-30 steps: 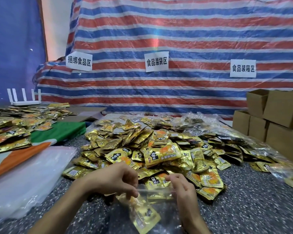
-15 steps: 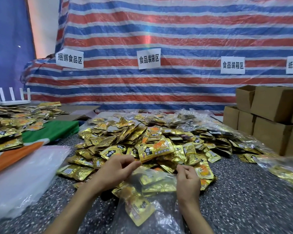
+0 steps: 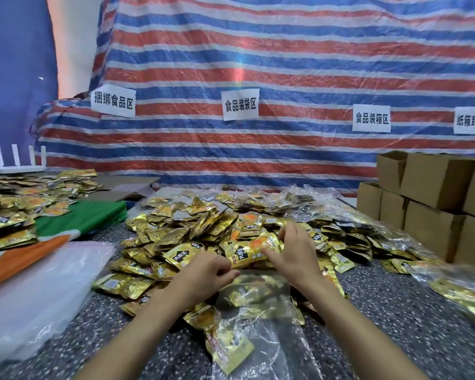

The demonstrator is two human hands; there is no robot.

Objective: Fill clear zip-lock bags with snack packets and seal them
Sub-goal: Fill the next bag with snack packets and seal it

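Your left hand (image 3: 206,272) pinches the clear plastic zip-lock bag (image 3: 261,319) open; slide the gold foil packet (image 3: 247,249) clasped by your right hand (image 3: 294,250) in, just below those fingers.

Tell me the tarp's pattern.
Red, white and blue horizontal stripes across the tarp, best in the head view.

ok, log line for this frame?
phase: filling | left hand: pinches zip-lock bag mouth | right hand: grips snack packet on pile | bag: partly filled, unsealed
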